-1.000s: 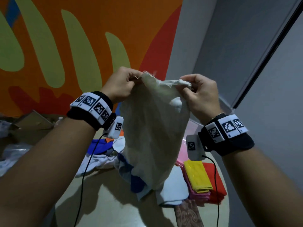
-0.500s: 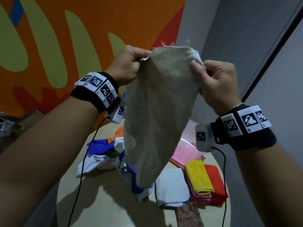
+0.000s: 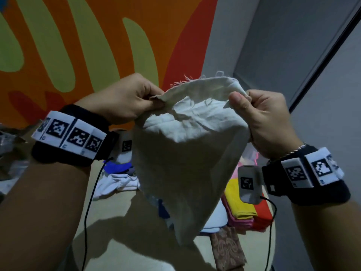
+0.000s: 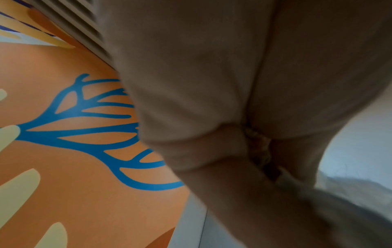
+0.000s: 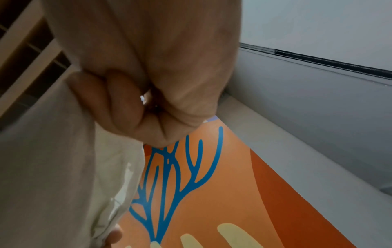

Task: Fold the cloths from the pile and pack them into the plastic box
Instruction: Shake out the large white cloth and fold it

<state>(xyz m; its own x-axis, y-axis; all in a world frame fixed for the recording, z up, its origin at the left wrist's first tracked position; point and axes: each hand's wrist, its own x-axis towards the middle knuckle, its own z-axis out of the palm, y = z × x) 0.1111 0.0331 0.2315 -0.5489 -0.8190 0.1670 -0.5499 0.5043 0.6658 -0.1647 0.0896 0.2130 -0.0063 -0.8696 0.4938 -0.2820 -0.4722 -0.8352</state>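
Observation:
A cream cloth [image 3: 187,157] with a frayed top edge hangs in the air in front of me, held up by both hands. My left hand [image 3: 127,98] pinches its upper left edge; my right hand [image 3: 259,116] pinches its upper right corner, thumb on top. The cloth tapers down to a point over the table. Below it lies the pile of unfolded cloths [image 3: 117,177], white and blue. The clear plastic box [image 3: 252,153] is mostly hidden behind the cloth and my right wrist. The wrist views show curled fingers [image 5: 125,104] and pale cloth [image 4: 343,206] close up.
Folded cloths lie stacked at the right of the round beige table [image 3: 117,231]: yellow [image 3: 238,202] on pink, red [image 3: 261,210] beside them, a light blue one [image 3: 216,218] and a brown patterned one [image 3: 226,249] nearer me. An orange mural wall stands behind.
Both hands have lowered a little with the cloth. The top edge now folds over toward me, and the hands sit slightly farther apart.

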